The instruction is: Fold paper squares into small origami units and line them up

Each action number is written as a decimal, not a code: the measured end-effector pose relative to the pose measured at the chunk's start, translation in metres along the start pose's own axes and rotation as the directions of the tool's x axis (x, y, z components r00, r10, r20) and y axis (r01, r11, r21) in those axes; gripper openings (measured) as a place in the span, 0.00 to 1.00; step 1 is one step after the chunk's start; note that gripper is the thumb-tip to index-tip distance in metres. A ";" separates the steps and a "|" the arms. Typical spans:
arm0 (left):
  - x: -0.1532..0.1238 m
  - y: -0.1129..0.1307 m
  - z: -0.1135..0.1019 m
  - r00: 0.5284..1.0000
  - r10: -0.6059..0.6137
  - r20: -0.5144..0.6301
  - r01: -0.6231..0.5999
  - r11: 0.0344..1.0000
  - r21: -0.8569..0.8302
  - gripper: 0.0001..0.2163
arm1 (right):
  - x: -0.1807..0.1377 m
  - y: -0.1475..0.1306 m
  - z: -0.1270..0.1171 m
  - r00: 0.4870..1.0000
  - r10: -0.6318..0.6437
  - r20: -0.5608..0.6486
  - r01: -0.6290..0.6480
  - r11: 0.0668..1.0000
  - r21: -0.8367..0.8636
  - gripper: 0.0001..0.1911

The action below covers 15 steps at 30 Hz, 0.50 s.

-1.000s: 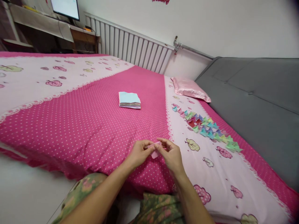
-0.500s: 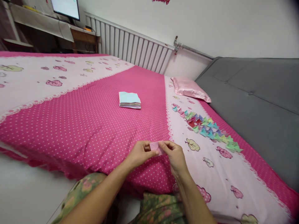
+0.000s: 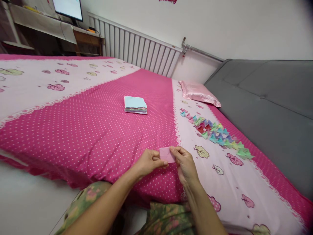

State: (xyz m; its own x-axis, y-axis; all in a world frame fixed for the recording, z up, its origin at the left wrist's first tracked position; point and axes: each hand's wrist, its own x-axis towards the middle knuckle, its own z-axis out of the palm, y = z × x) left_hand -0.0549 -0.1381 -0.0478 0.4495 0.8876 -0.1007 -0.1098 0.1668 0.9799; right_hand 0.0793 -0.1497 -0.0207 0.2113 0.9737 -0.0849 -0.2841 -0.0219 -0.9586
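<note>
A small pink sheet of paper (image 3: 166,154) with crease lines is held up between my hands, over the near part of the bed. My right hand (image 3: 184,161) pinches its right side between thumb and fingers. At its lower left edge, my left hand (image 3: 151,160) grips it with the thumb in front and the fingers curled behind. Farther off on the bedspread lies a stack of coloured square paper (image 3: 135,103) with a light blue sheet on top. Several folded paper pieces (image 3: 220,135) in many colours stand in rows to the right.
The bed (image 3: 97,120) has a pink dotted and flowered spread. A pink pillow (image 3: 199,93) rests near the grey headboard (image 3: 264,98). Behind are a white radiator (image 3: 137,42) and a desk (image 3: 88,38) with a monitor (image 3: 69,9).
My hands have drawn slightly apart, and more of the pink paper shows between them. The right hand now grips nearer its upper right corner. Stack and folded pieces have not moved.
</note>
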 end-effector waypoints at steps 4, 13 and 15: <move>0.000 0.001 0.001 1.000 -0.011 -0.006 0.011 1.000 -0.010 0.12 | 0.000 -0.001 0.000 0.998 0.069 0.000 -0.068 0.996 0.064 0.11; -0.004 0.005 0.003 0.998 -0.063 -0.004 0.062 0.997 -0.055 0.13 | 0.001 0.003 -0.003 1.000 0.030 0.009 -0.030 0.999 0.021 0.12; -0.004 0.005 0.003 0.998 -0.069 0.001 0.069 0.996 -0.056 0.14 | 0.001 0.004 -0.004 1.000 0.005 0.001 -0.005 1.000 0.001 0.13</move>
State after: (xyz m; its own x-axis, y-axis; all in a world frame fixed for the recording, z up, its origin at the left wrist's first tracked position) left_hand -0.0543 -0.1422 -0.0424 0.4569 0.8735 -0.1679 -0.1279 0.2513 0.9594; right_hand 0.0818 -0.1495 -0.0255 0.2089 0.9738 -0.0897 -0.2860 -0.0269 -0.9579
